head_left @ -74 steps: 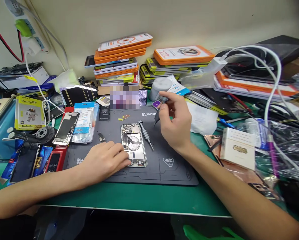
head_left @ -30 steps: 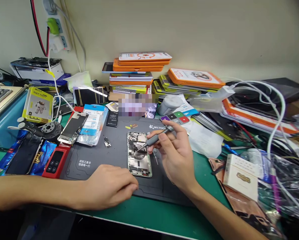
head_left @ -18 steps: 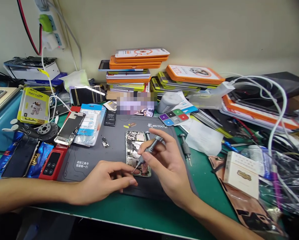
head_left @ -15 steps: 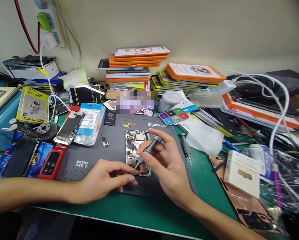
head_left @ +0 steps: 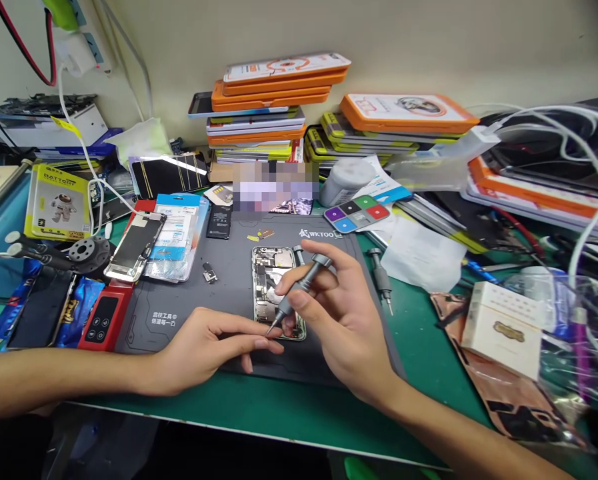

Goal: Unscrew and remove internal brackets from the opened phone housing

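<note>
My right hand (head_left: 349,313) is closed around a grey precision screwdriver (head_left: 299,292), tilted with its thin tip pointing down and left. That tip meets the fingertips of my left hand (head_left: 213,343), whose thumb and index finger are pinched together; whatever is between them is too small to make out. Beneath the screwdriver lies an opened smartphone (head_left: 266,290) with its inner parts bare, its lower end partly covered by my fingers. It rests on a dark grey work mat (head_left: 179,307).
A second screwdriver (head_left: 380,277) lies right of the phone. Left of it are a small metal part (head_left: 209,273), a phone battery (head_left: 219,222) and a detached screen (head_left: 137,245). Stacked orange boxes (head_left: 273,99) stand behind, and a white box (head_left: 503,329) sits at right.
The camera view has shifted, so the back boxes appear higher. Both hands stay together over the phone's lower end, the screwdriver tip still at my left fingertips.
</note>
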Motion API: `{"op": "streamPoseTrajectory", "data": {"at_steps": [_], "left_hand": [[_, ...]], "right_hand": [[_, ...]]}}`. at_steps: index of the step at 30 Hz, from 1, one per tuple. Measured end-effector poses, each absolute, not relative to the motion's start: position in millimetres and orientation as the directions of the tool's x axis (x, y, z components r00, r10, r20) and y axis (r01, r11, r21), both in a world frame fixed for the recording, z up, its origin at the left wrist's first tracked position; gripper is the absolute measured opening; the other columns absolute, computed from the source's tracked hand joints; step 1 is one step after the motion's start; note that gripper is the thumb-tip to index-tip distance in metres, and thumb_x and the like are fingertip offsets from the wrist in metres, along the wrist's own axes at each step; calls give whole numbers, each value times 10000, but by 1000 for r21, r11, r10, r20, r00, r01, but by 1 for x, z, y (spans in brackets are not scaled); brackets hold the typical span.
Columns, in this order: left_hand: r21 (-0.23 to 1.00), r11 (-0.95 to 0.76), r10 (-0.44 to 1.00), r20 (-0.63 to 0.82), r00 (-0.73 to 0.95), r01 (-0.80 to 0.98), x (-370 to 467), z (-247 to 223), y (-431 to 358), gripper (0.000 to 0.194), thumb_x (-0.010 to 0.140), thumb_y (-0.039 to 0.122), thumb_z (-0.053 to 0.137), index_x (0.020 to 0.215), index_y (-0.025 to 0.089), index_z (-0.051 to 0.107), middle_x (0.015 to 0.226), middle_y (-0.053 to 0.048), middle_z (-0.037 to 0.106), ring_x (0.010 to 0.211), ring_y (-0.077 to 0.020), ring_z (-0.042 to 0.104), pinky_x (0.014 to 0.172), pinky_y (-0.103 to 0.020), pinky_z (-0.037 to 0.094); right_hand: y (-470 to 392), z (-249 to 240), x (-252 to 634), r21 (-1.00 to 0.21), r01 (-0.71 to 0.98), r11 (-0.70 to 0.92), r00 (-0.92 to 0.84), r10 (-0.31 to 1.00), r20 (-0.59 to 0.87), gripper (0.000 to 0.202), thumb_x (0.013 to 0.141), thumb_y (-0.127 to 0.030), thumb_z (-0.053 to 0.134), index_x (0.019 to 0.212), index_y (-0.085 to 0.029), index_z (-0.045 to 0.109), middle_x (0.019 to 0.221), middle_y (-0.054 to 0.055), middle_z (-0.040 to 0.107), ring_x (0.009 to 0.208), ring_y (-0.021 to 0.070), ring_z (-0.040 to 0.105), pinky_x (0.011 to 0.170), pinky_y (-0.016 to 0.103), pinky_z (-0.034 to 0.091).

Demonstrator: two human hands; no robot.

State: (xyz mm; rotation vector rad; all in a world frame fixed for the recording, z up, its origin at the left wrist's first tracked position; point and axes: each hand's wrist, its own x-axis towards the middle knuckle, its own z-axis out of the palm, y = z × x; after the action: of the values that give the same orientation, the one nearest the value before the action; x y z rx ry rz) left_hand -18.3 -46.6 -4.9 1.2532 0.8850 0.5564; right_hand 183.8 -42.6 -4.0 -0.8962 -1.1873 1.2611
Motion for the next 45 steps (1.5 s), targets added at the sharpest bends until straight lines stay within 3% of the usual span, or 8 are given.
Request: {"op": "streamPoseTrajectory", "data": {"at_steps": [6,25,29,35,41,45], "left_hand": [[952,293,774,-291,562,88,-17,-1,-45,201,974,321,692,1113,241,814,1036,-35,810,627,-62,640,690,-164,573],[958,274,768,-271,581,84,-17,0,-46,211,983,300,688,1152,246,801,1045,-39,809,619,-56,624,688,-157,570],[956,281,766,-277,580,86,-18,1,-46,220,982,322,688,1158,249,799,1049,-41,808,625,-63,625,689,-169,571],[953,293,772,-280,570,72,-17,2,-45,251,998,328,667,1217,263,772,1046,-41,807,616,-54,614,689,-171,561],[953,302,795,-269,544,30,-17,0,-45,213,1001,343,667,1140,239,791,1011,-39,808,608,-45,613,645,-152,537],[954,296,792,-273,545,48,-18,0,-46,222,1007,340,655,1145,226,785,1014,-50,806,608,-52,604,646,-164,535]], "right_hand": [[-42,-2,184,-958,-270,95,-95,988,125,427,967,-271,687,1332,-331,472,937,-14,670,598,91,606,521,216,612],[-39,-9,185,-929,-364,-69,-138,990,-19,437,949,-342,708,1323,-327,483,953,-17,670,543,84,608,531,236,603],[-39,-10,185,-938,-346,-38,-114,994,1,425,959,-324,689,1330,-330,482,949,-14,662,551,89,597,552,246,612],[-42,-9,186,-948,-315,52,-56,996,74,432,973,-318,663,1361,-334,473,968,11,654,724,131,611,599,240,603],[-43,-11,185,-940,-246,237,-18,968,249,420,991,-274,635,1368,-365,473,977,24,681,788,168,648,657,311,611],[-43,-12,185,-941,-240,240,-21,967,252,422,995,-280,624,1376,-362,463,976,29,671,784,179,654,653,335,623]]}}
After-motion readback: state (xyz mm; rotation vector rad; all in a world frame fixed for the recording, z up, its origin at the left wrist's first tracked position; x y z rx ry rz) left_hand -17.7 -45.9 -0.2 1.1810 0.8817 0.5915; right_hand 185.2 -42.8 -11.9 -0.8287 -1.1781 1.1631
